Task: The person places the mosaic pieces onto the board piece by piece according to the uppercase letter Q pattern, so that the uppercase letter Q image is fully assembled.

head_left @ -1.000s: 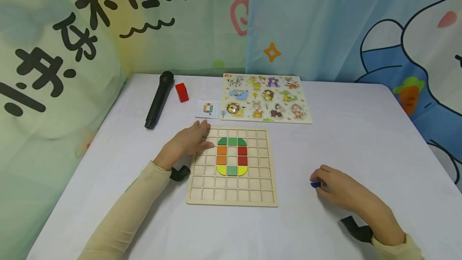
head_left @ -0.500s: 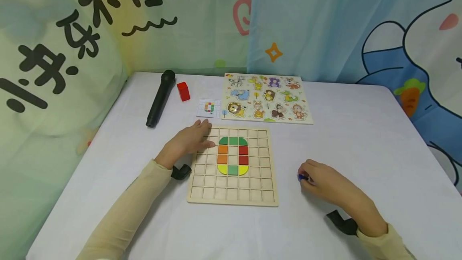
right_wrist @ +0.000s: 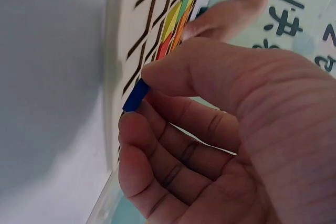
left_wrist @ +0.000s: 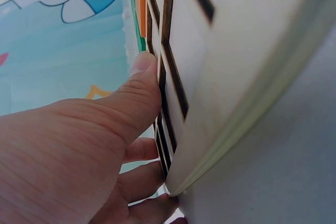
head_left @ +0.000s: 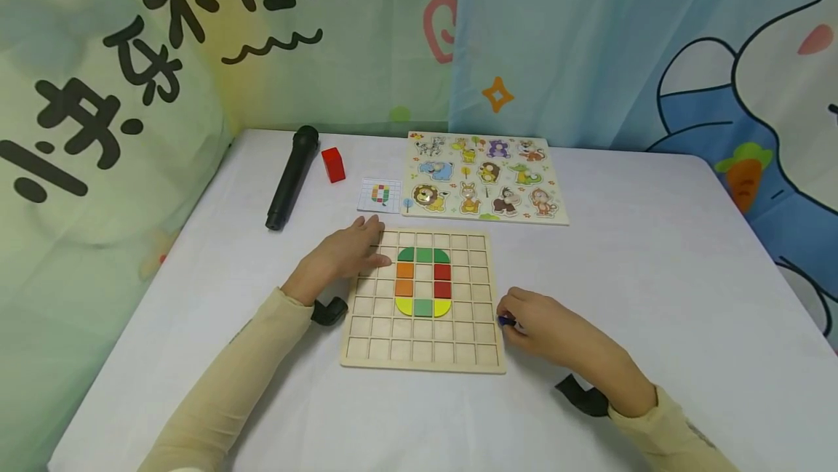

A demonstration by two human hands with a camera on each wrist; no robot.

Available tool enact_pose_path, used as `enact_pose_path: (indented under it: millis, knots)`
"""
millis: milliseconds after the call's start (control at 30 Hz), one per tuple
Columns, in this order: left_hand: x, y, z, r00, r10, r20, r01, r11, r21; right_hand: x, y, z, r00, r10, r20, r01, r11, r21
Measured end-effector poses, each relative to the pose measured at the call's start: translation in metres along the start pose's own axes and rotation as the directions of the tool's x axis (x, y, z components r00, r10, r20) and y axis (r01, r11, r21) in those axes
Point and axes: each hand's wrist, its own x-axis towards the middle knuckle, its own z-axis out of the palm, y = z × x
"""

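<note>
A square wooden grid board (head_left: 422, 350) lies on the table, its cells bordered by thin grooves. Green, orange, red and yellow tiles (head_left: 424, 308) form a ring in its upper middle. My left hand (head_left: 339, 257) rests at the board's upper left edge with fingers spread; the left wrist view shows its thumb (left_wrist: 137, 90) on the top face. At the board's right edge, my right hand (head_left: 546, 328) pinches a small dark blue tile (right_wrist: 135, 96) between thumb and fingers. Part of that tile is hidden by the fingertips.
Behind the board are a small pattern card (head_left: 379, 196) and an animal puzzle board (head_left: 484, 177). A black microphone (head_left: 292, 179) and a red block (head_left: 333, 164) lie at the back left. A printed curtain (head_left: 556, 43) hangs behind the white table (head_left: 655, 254).
My right hand has moved left across the table with the blue tile, from well right of the board to its right edge. The left hand has stayed in place on the board.
</note>
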Motion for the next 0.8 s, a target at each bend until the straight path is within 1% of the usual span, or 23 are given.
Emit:
enact_pose_path:
  millis: [100, 267, 333, 400, 500, 600, 700, 800]
  knots:
    - [0.000, -0.001, 0.000, 1.000, -0.001, -0.001, 0.001, 1.000, -0.001, 0.008, -0.009, 0.003, 0.999, -0.030, 0.031, 0.030, 0.999, 0.022]
    - [0.000, -0.001, 0.000, 1.000, 0.004, 0.004, -0.004, 1.000, -0.003, 0.023, -0.027, 0.012, 0.988, -0.140, 0.068, 0.137, 0.989, 0.054]
    - [0.000, -0.002, 0.000, 1.000, 0.003, 0.006, -0.003, 1.000, -0.002, 0.028, -0.033, 0.016, 0.982, -0.177, 0.067, 0.174, 0.983, 0.051]
    - [0.000, -0.002, 0.000, 1.000, 0.002, 0.007, -0.002, 1.000, 0.002, 0.033, -0.039, 0.020, 0.979, -0.198, 0.052, 0.196, 0.980, 0.043]
    - [0.000, -0.001, 0.000, 1.000, 0.006, 0.008, -0.006, 1.000, 0.007, 0.039, -0.045, 0.027, 0.981, -0.194, 0.027, 0.193, 0.981, 0.027]
    - [0.001, 0.000, 0.000, 1.000, 0.012, 0.013, -0.012, 1.000, 0.008, 0.042, -0.048, 0.031, 0.986, -0.169, 0.010, 0.169, 0.986, 0.008]
    - [0.002, 0.000, 0.000, 1.000, 0.004, 0.015, -0.004, 1.000, 0.006, 0.043, -0.050, 0.032, 0.990, -0.144, 0.001, 0.144, 0.990, 0.002]
    - [0.001, -0.001, 0.000, 1.000, -0.005, 0.015, 0.005, 1.000, 0.006, 0.045, -0.050, 0.033, 0.990, -0.138, -0.018, 0.139, 0.990, 0.005]
